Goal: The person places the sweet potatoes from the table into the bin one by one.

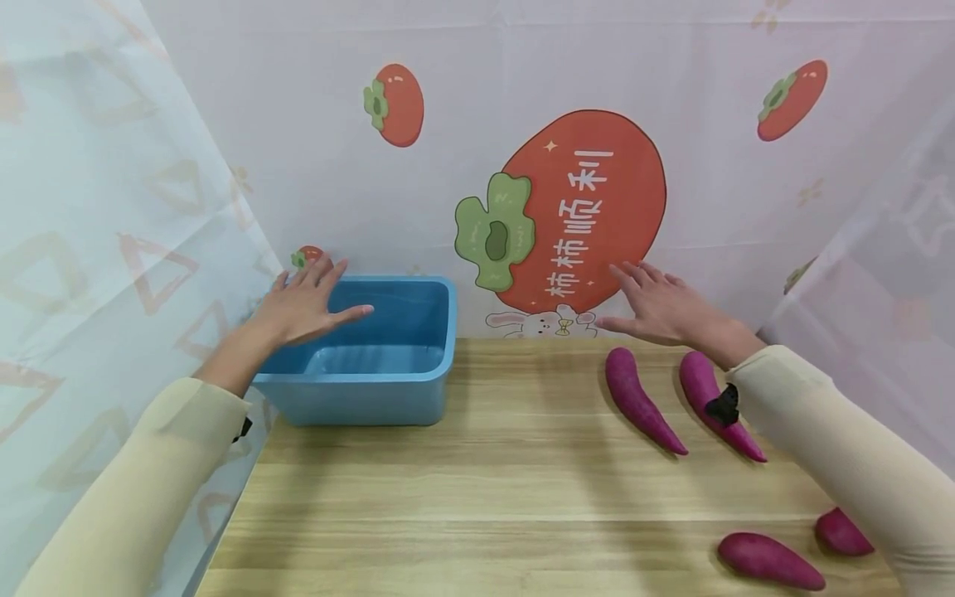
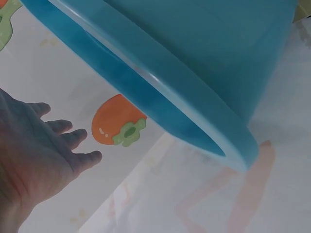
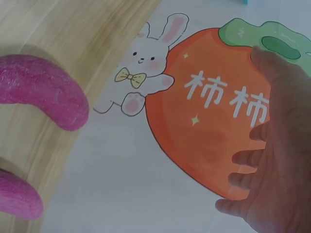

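Observation:
My left hand is held over the left part of a blue plastic basin, fingers spread and nothing in them. In the left wrist view the basin's rim slants past that hand. On the right, my other hand hovers with fingers apart and holds nothing. Below it on the table lie two long purple sweet potatoes, the second partly behind the right sleeve. Nearer the front edge are a shorter sweet potato and another, partly covered by the sleeve.
The wood-grain table runs back to a white cloth wall printed with persimmons and a rabbit. Cloth walls also stand on the left and right. The basin sits at the table's back left.

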`<state>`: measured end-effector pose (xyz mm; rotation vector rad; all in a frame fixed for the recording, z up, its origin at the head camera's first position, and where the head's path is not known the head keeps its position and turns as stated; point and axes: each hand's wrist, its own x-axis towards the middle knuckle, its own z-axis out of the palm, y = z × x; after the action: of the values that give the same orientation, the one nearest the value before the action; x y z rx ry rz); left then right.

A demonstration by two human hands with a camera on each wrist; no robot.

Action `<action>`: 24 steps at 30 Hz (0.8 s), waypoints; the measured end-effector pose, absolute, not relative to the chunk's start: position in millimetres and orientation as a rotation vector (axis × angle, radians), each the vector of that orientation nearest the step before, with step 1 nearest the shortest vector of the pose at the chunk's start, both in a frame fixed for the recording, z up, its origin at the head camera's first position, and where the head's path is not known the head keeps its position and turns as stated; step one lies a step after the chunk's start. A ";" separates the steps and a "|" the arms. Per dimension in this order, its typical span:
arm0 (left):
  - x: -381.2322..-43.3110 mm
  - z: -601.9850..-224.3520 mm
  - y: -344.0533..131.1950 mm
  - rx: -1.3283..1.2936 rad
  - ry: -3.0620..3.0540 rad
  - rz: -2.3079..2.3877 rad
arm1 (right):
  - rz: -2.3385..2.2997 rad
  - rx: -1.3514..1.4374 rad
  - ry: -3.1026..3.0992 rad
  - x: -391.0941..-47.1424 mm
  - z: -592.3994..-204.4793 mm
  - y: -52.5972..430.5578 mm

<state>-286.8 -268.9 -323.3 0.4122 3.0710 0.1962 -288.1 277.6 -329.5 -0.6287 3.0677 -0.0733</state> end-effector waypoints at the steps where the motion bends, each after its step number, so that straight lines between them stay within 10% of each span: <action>1: -286.3 -322.9 -270.0 0.412 3.071 0.201 | -0.076 -0.635 3.070 -288.2 -329.8 276.3; 24: -282.5 -328.7 -303.6 0.373 3.085 0.196 | -0.071 -0.729 3.048 -295.6 -327.3 242.6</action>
<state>-282.5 -303.6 -328.7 0.3728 3.0853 0.1963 -295.6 242.6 -327.3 -0.7290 3.0485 -0.0705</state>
